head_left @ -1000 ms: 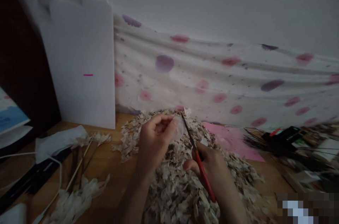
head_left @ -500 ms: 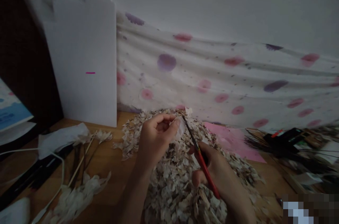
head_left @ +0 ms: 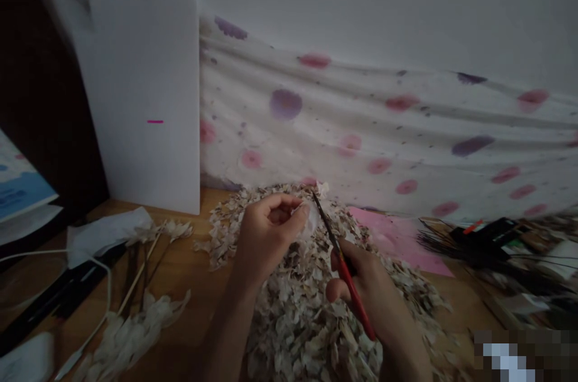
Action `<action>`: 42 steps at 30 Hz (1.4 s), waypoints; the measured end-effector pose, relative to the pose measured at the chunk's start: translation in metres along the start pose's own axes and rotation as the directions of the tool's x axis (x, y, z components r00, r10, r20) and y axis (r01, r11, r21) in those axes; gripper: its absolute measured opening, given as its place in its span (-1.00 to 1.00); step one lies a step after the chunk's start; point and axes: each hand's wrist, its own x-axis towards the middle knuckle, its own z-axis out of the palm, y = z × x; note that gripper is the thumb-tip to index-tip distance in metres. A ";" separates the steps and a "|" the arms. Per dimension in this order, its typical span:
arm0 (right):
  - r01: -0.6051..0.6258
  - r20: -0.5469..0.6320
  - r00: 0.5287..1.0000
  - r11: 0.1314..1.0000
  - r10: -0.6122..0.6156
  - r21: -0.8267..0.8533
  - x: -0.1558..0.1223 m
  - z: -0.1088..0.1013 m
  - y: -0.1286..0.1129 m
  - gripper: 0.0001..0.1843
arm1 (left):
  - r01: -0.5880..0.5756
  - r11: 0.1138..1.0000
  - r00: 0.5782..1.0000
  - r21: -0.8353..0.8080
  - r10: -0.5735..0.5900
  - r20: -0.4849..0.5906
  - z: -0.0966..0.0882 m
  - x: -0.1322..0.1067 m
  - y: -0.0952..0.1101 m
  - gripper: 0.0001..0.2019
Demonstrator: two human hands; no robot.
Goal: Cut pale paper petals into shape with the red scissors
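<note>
My left hand (head_left: 266,234) pinches a pale, papery piece (head_left: 309,220) between thumb and fingers. My right hand (head_left: 370,288) grips red-handled scissors (head_left: 350,282), whose thin dark blades reach up beside that piece. Both hands hover over a large heap of pale, papery flakes (head_left: 298,309) on a wooden table (head_left: 180,261). The flakes hide the tabletop beneath them, and my right hand hides part of the scissors.
A white board (head_left: 139,99) leans against a wall behind a spotted cloth (head_left: 361,135). Pink paper (head_left: 397,237) lies right of the heap. Left lie white pieces on thin sticks (head_left: 135,267) and a white cable (head_left: 106,303); dark bristly clutter (head_left: 469,243) sits right.
The whole view has shifted slightly. My right hand has changed its hold a little, while the scissors' tip stays beside the pale piece in my left hand.
</note>
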 end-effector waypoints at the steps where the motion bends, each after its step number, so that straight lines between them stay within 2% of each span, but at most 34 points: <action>1: 0.019 -0.013 1.000 1.000 -0.019 0.020 0.000 0.000 0.000 -0.29 | 0.000 1.000 1.000 0.002 0.000 0.001 0.000 0.000 0.000 -0.85; 4: 0.078 -0.082 0.994 0.995 -0.073 0.061 -0.001 0.000 0.000 -0.24 | -0.013 1.000 1.000 0.003 0.013 0.000 0.000 0.000 0.000 -0.86; 6: 0.098 -0.173 0.981 0.993 -0.086 0.065 -0.001 0.001 0.003 -0.23 | -0.023 1.000 1.000 -0.002 0.023 0.000 0.000 0.000 -0.001 -0.86; 10: 0.121 -0.372 0.927 0.975 -0.044 0.187 0.001 0.004 0.019 -0.34 | -0.020 1.000 0.999 0.004 0.020 0.033 0.001 -0.001 -0.002 -0.85; 12: 0.158 -0.397 0.917 0.943 -0.029 0.294 0.005 0.007 0.028 -0.33 | -0.017 1.000 0.998 0.026 0.016 0.065 0.003 -0.003 -0.001 -0.86; 14: 0.205 -0.391 0.919 0.899 -0.041 0.387 0.009 0.009 0.033 -0.19 | -0.020 0.999 0.995 0.049 0.015 0.095 0.005 -0.004 0.000 -0.88; 17: 0.256 -0.376 0.924 0.836 -0.065 0.485 0.011 0.013 0.032 0.00 | -0.037 0.998 0.991 0.051 0.030 0.132 0.009 -0.007 0.002 -0.91; 19: 0.269 -0.377 0.924 0.799 -0.058 0.537 0.009 0.016 0.029 0.02 | -0.056 0.998 0.990 0.028 0.052 0.130 0.013 -0.009 0.002 -0.94; 23: 0.307 -0.384 0.920 0.755 -0.079 0.580 -0.001 0.020 0.019 -0.07 | -0.040 0.995 0.991 -0.088 0.051 0.123 0.021 -0.012 0.001 -0.92; 25: 0.288 -0.372 0.925 0.785 -0.080 0.548 -0.004 0.020 0.011 -0.22 | -0.015 0.989 0.989 -0.149 0.036 0.140 0.023 -0.013 -0.001 -0.87; 27: 0.220 -0.393 0.920 0.823 0.005 0.525 -0.005 0.021 0.002 -0.41 | -0.020 0.987 0.989 -0.161 0.043 0.140 0.025 -0.013 -0.003 -0.83; 29: 0.182 -0.435 0.895 0.807 0.102 0.562 -0.003 0.022 -0.006 -0.51 | -0.064 0.987 0.989 -0.145 0.082 0.121 0.025 -0.014 -0.004 -0.80; 33: 0.300 -0.496 0.864 0.696 0.093 0.652 0.001 0.024 -0.007 -0.51 | -0.149 0.987 0.980 -0.062 0.156 0.120 0.024 -0.015 -0.003 -0.76; 37: 0.342 -0.591 0.800 0.729 0.107 0.593 -0.002 0.020 -0.002 -0.59 | -0.121 0.986 0.980 0.115 0.100 0.172 0.020 -0.014 -0.002 -0.88; 42: 0.315 -0.630 0.761 0.760 0.156 0.568 -0.005 0.010 0.000 -0.56 | -0.060 0.963 0.972 0.263 -0.004 0.235 0.014 -0.013 0.001 -0.91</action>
